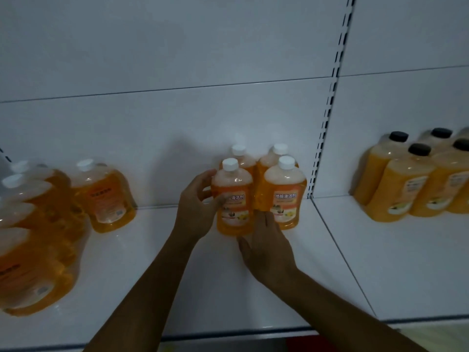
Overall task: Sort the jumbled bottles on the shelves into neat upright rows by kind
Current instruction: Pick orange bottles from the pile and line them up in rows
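Observation:
An orange white-capped bottle [233, 199] stands upright on the white shelf [157, 275], at the front left of a small block of like bottles. My left hand [198, 212] grips its left side, fingers curled round the body and thumb across the label. My right hand [266, 247] touches the bottle's base from the front right; how its fingers lie is hard to see. Beside it stands a second front bottle [285, 194], with two more [275, 154] behind against the back panel.
Several white-capped orange bottles [38, 237] crowd the shelf's left end, one [106, 196] showing its back label. On the neighbouring shelf bay to the right stand black-capped orange bottles [406, 184]. A slotted upright [324, 123] divides the two bays.

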